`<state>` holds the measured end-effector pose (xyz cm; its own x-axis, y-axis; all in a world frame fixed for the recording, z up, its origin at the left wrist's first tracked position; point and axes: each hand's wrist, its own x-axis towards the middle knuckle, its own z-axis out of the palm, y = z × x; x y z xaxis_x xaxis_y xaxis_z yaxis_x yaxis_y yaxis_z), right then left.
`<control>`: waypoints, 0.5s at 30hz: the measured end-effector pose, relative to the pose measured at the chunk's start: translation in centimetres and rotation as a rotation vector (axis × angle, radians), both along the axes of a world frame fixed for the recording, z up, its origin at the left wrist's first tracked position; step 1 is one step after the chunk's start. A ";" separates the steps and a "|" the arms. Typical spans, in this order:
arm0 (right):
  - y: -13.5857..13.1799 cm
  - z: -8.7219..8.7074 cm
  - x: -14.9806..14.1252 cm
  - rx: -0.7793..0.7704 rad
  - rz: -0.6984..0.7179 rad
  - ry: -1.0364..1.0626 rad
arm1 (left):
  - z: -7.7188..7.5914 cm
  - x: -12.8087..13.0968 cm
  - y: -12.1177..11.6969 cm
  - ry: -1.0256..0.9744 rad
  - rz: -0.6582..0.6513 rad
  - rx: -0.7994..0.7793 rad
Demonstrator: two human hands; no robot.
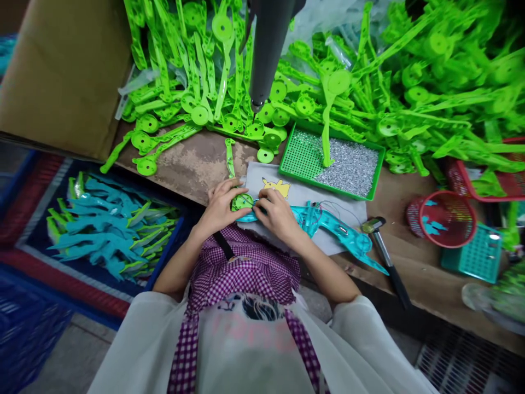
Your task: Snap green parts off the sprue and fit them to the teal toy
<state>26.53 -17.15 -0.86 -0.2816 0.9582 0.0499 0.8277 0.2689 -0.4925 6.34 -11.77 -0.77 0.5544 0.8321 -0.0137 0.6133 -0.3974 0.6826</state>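
Note:
My left hand [220,207] is curled around the round end of a bright green plastic piece [241,201] that lies on a white cloth [311,198] at the bench edge. My right hand [275,214] presses down with closed fingers on a teal plastic toy part [336,230] that runs off to the right. The green piece sits on top of the teal part's left end, between both hands. A grey powered screwdriver [266,52] hangs from above, its tip over the green heap behind my hands.
A large heap of green plastic pieces [369,93] covers the back of the bench. A green tray of small screws [348,164] sits behind the cloth. A red basket [443,218], a teal tray [478,254] and a hand tool [385,251] lie to the right. A blue crate of assembled pieces [110,230] stands on the left.

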 end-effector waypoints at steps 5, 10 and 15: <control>0.4 -0.8 -0.3 0.013 0.030 0.009 | 0.0 0.2 0.2 0.003 -0.002 0.005; 0.5 -0.9 -0.4 0.010 0.046 -0.013 | 0.0 0.1 0.3 -0.001 0.014 -0.008; 0.2 -0.4 -0.1 -0.027 0.037 0.033 | -0.4 0.0 0.3 -0.020 0.018 -0.003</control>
